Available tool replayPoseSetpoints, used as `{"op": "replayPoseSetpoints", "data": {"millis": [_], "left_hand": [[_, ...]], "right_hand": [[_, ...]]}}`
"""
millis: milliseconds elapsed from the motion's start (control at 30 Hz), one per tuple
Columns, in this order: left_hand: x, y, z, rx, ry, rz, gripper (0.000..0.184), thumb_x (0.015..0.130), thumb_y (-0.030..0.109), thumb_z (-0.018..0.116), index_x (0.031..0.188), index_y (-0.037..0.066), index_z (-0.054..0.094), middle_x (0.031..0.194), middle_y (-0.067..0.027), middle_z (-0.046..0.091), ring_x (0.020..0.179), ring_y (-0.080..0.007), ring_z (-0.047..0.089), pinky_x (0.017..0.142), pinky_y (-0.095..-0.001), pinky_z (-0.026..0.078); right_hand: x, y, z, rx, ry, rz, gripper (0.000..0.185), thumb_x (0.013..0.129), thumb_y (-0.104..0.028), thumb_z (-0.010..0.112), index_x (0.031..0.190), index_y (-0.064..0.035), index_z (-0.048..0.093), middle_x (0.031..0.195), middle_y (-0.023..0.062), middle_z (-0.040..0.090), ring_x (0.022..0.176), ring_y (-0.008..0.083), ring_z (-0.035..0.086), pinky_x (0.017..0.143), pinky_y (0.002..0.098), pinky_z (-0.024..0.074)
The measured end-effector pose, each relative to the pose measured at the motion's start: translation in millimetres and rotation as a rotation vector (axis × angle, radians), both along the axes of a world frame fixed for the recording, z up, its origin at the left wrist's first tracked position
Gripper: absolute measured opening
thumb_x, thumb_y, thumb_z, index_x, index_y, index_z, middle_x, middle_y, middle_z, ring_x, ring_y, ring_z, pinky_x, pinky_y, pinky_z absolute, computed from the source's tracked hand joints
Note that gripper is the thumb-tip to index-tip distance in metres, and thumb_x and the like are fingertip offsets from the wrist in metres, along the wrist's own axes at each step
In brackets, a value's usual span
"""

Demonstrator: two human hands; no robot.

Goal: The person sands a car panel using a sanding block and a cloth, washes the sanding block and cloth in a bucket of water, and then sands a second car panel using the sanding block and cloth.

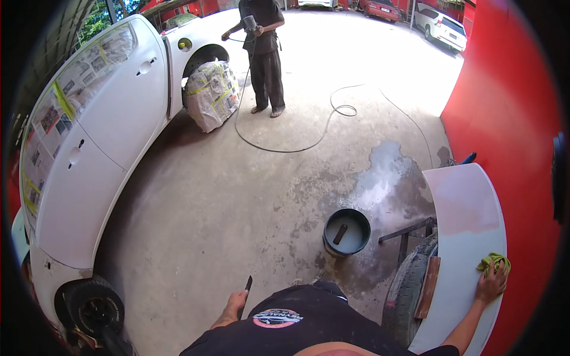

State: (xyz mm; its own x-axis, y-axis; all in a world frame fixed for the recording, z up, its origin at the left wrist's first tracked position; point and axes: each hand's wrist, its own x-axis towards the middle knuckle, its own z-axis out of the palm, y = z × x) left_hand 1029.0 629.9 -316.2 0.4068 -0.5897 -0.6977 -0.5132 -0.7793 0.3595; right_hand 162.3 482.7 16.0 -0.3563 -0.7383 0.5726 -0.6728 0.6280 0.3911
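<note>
In the head view, the right hand (491, 286) was closed over a green cloth (493, 262), pressing it to the outer edge of a pale curved panel (462, 237) at the near right. The far part of that panel carried a pinkish-grey patch (466, 202). The left hand (235, 305), lower and nearer the middle, gripped a dark, thin, flat tool (248, 285) (its exact kind I could not tell), held up over the floor (196, 231) and well apart from the panel.

Just left of the panel stood a tire (409, 291), with a brown block (427, 288) between the two and a dark metal stand (405, 230) beyond it. A black bucket (347, 252) stood on the floor between the hands, farther off, holding cloudy liquid (355, 236) and a brown bar (340, 234). Wet patches (383, 172) spread beyond it.

Along the left ran a white vehicle (113, 136), its windows covered with newspaper (53, 127) and yellow-green tape (63, 101). At the far middle, near a wrapped wheel (211, 95), a person (266, 53) held a spray gun (250, 24) (a hose (285, 151) looped across the floor). A red wall (504, 101) rose at the right.
</note>
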Motion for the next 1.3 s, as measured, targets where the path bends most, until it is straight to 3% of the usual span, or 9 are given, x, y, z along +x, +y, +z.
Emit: {"op": "replayPoseSetpoints", "data": {"millis": [100, 300, 400, 500, 567, 800, 1000, 1300], "left_hand": [[-5.8, -1.7, 6.7, -0.013, 0.025, 0.2, 0.06, 0.099, 0.058, 0.055, 0.122, 0.006, 0.074, 0.114, -0.0224, 0.074, 0.113, -0.0375, 0.07, 0.098, -0.0441, 0.051], [-7.8, -12.9, 28.3, -0.02, 0.032, 0.138, 0.06, 0.096, 0.057, 0.062, 0.127, 0.007, 0.072, 0.117, -0.0192, 0.075, 0.114, -0.0325, 0.07, 0.098, -0.0417, 0.052], [-5.6, -11.0, 28.3, -0.106, -0.008, 0.116, 0.058, 0.098, 0.055, 0.06, 0.116, 0.002, 0.074, 0.099, -0.0189, 0.076, 0.095, -0.0262, 0.073, 0.086, -0.0409, 0.054], [2.7, -6.6, 24.3, -0.084, 0.02, 0.129, 0.058, 0.094, 0.055, 0.063, 0.128, 0.008, 0.071, 0.118, -0.0189, 0.074, 0.114, -0.0331, 0.07, 0.098, -0.0423, 0.052], [9.2, 2.1, 6.2, -0.115, 0.003, 0.164, 0.056, 0.095, 0.053, 0.063, 0.127, 0.008, 0.071, 0.117, -0.0199, 0.074, 0.112, -0.0344, 0.07, 0.097, -0.0431, 0.052], [5.0, 7.1, 23.6, -0.058, -0.004, 0.156, 0.049, 0.098, 0.046, 0.06, 0.123, 0.005, 0.071, 0.113, -0.023, 0.073, 0.11, -0.0389, 0.07, 0.094, -0.0441, 0.053], [2.5, 8.9, 18.7, -0.158, -0.03, 0.153, 0.049, 0.095, 0.042, 0.066, 0.125, 0.003, 0.071, 0.116, -0.0225, 0.074, 0.111, -0.0374, 0.07, 0.097, -0.0427, 0.053], [5.7, 3.0, 18.5, -0.104, -0.01, 0.145, 0.051, 0.087, 0.031, 0.077, 0.131, 0.006, 0.069, 0.122, -0.0179, 0.074, 0.116, -0.0313, 0.07, 0.101, -0.0402, 0.053]], "right_hand": [[0.4, 0.5, 1.2, 0.007, 0.001, -0.002, 0.056, 0.082, -0.027, 0.08, 0.136, -0.0309, 0.063, 0.158, -0.0044, 0.041, 0.149, 0.0257, 0.039, 0.114, 0.0461, 0.0398], [2.9, 0.3, 1.5, -0.005, 0.018, -0.008, 0.057, 0.083, -0.028, 0.079, 0.138, -0.0317, 0.062, 0.159, -0.0044, 0.04, 0.149, 0.0256, 0.039, 0.114, 0.0455, 0.0395], [5.4, -0.5, 3.3, 0.009, 0.027, -0.013, 0.057, 0.084, -0.028, 0.078, 0.139, -0.0321, 0.062, 0.159, -0.0047, 0.04, 0.148, 0.0253, 0.039, 0.114, 0.0453, 0.0401], [-0.8, 0.0, -1.4, 0.012, 0.03, -0.014, 0.058, 0.084, -0.029, 0.079, 0.139, -0.0332, 0.061, 0.16, -0.0058, 0.039, 0.149, 0.0252, 0.038, 0.114, 0.047, 0.0404], [-4.7, 0.7, -4.6, 0.011, 0.035, -0.016, 0.059, 0.083, -0.029, 0.08, 0.139, -0.0339, 0.061, 0.161, -0.0062, 0.039, 0.149, 0.0251, 0.038, 0.114, 0.0478, 0.0405], [-1.7, -0.7, -0.2, 0.047, 0.019, -0.057, 0.057, 0.086, -0.03, 0.077, 0.141, -0.0335, 0.061, 0.16, -0.0058, 0.039, 0.148, 0.0248, 0.04, 0.113, 0.0444, 0.0405], [-2.2, 0.3, -0.5, 0.041, 0.017, -0.037, 0.059, 0.084, -0.029, 0.078, 0.14, -0.0335, 0.061, 0.16, -0.006, 0.04, 0.148, 0.0256, 0.039, 0.116, 0.0468, 0.0394], [-6.8, -0.7, -4.4, 0.004, 0.027, -0.024, 0.055, 0.085, -0.029, 0.078, 0.138, -0.0316, 0.063, 0.159, -0.0042, 0.041, 0.148, 0.0263, 0.04, 0.113, 0.0449, 0.0405]]}}
